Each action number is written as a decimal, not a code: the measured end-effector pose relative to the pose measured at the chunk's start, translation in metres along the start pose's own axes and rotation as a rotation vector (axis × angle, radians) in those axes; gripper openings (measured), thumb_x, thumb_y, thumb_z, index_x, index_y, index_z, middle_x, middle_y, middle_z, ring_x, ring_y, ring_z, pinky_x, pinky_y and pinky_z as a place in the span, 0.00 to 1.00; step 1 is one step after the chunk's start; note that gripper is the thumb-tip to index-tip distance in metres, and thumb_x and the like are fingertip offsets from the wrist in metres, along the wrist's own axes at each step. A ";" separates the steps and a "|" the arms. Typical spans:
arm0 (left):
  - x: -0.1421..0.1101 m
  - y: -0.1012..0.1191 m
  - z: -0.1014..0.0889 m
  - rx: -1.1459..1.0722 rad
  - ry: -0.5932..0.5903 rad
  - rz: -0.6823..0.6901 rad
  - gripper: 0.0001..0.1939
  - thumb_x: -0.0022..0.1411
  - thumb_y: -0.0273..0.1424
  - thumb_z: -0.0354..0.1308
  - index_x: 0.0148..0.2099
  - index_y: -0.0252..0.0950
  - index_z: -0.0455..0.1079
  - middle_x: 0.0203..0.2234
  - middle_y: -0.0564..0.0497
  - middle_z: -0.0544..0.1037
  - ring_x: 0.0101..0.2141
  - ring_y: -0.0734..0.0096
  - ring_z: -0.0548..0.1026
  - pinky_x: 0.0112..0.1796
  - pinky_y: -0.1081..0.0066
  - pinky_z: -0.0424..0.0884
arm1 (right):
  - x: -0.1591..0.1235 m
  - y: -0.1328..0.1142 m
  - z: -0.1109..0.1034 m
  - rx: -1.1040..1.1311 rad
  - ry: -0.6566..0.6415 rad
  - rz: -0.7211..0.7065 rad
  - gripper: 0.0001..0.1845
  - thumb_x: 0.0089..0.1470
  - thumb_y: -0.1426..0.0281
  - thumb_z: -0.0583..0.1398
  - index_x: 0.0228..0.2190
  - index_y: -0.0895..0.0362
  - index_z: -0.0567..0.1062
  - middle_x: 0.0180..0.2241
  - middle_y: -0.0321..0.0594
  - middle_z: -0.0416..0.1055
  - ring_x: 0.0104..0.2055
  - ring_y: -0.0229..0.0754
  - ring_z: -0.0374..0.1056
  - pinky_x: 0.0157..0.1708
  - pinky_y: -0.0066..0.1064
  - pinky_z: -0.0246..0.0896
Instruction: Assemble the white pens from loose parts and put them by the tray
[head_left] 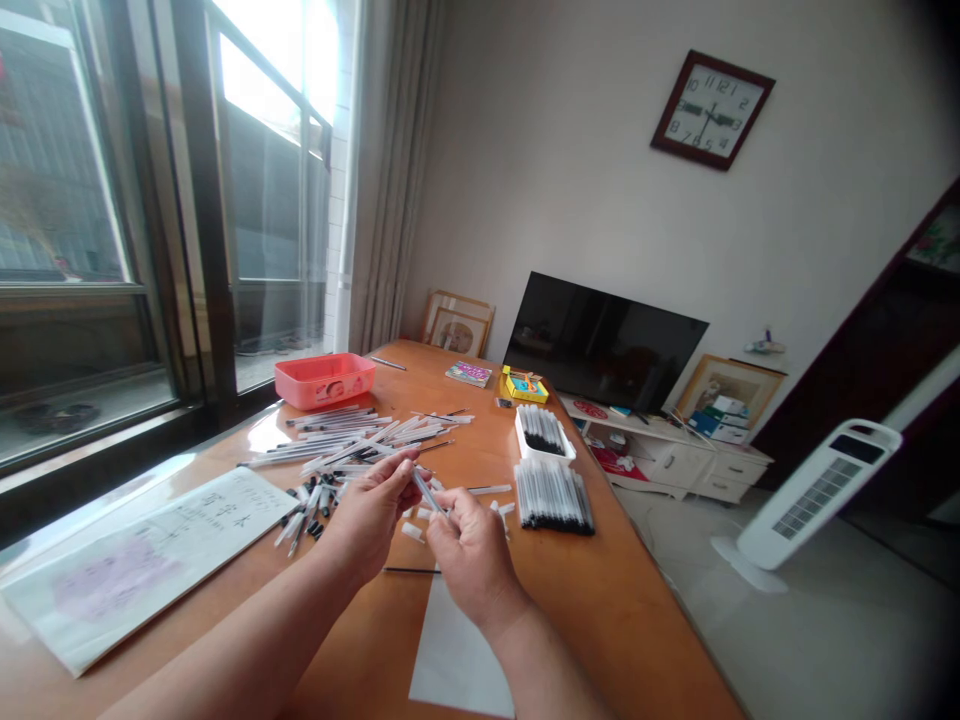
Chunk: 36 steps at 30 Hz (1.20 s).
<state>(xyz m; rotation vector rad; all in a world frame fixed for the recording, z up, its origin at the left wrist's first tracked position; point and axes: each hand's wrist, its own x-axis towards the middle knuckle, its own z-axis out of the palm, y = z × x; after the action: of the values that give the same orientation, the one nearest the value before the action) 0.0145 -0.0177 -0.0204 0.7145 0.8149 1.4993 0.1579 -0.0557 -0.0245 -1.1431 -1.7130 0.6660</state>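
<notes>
A long honey-coloured wooden counter (585, 600) runs out from the window, and it's well covered. At the far end sit a coral-red plastic tub (324, 380), a small bright booklet (469, 374) and a little yellow-and-blue box (525, 388). A loose heap of white pen barrels (352, 435) spreads across the middle, with black-tipped pieces scattered at its near edge. To the right, a white tray of black-tipped pens (543, 432) stands just behind a neat row of pens (553, 496). Nearer me lie a handwritten white pad (142, 565), a thin black rod (411, 570) and a plain white sheet (457, 650).
</notes>
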 end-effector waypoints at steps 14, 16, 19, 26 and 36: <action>0.012 0.012 -0.010 -0.020 0.082 0.099 0.28 0.52 0.37 0.72 0.54 0.36 0.73 0.36 0.46 0.82 0.37 0.68 0.79 0.39 0.71 0.72 | 0.007 -0.002 -0.032 0.295 -0.078 0.313 0.12 0.56 0.62 0.60 0.26 0.58 0.74 0.20 0.35 0.74 0.21 0.33 0.60 0.23 0.24 0.54; 0.011 0.012 -0.008 -0.025 0.062 0.079 0.30 0.54 0.36 0.72 0.58 0.37 0.71 0.38 0.45 0.82 0.37 0.68 0.80 0.40 0.69 0.73 | 0.007 -0.002 -0.034 0.322 -0.068 0.337 0.12 0.55 0.62 0.61 0.27 0.58 0.74 0.20 0.36 0.74 0.20 0.33 0.60 0.23 0.24 0.53; 0.010 0.012 -0.008 0.004 0.088 0.062 0.35 0.54 0.35 0.73 0.62 0.41 0.66 0.41 0.45 0.80 0.40 0.66 0.80 0.42 0.67 0.74 | 0.010 0.002 -0.042 0.310 0.032 0.366 0.13 0.53 0.61 0.62 0.26 0.58 0.74 0.20 0.37 0.74 0.20 0.34 0.60 0.23 0.24 0.54; 0.016 0.014 -0.019 0.161 0.131 0.111 0.36 0.52 0.42 0.73 0.60 0.41 0.68 0.53 0.44 0.76 0.47 0.63 0.77 0.41 0.67 0.70 | 0.021 0.036 -0.096 -0.264 0.486 0.424 0.12 0.51 0.61 0.59 0.26 0.56 0.77 0.23 0.41 0.77 0.25 0.44 0.68 0.25 0.30 0.57; 0.017 0.025 -0.018 0.120 0.207 0.084 0.30 0.49 0.38 0.74 0.54 0.37 0.72 0.45 0.46 0.77 0.43 0.64 0.76 0.40 0.67 0.69 | 0.020 0.060 -0.130 -0.793 0.473 0.714 0.18 0.54 0.55 0.57 0.32 0.51 0.82 0.34 0.48 0.80 0.35 0.53 0.74 0.28 0.33 0.55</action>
<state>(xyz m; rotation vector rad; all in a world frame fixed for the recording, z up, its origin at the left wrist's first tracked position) -0.0157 -0.0031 -0.0107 0.6968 1.0501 1.6291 0.2974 -0.0203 -0.0116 -2.3076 -1.1331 0.0514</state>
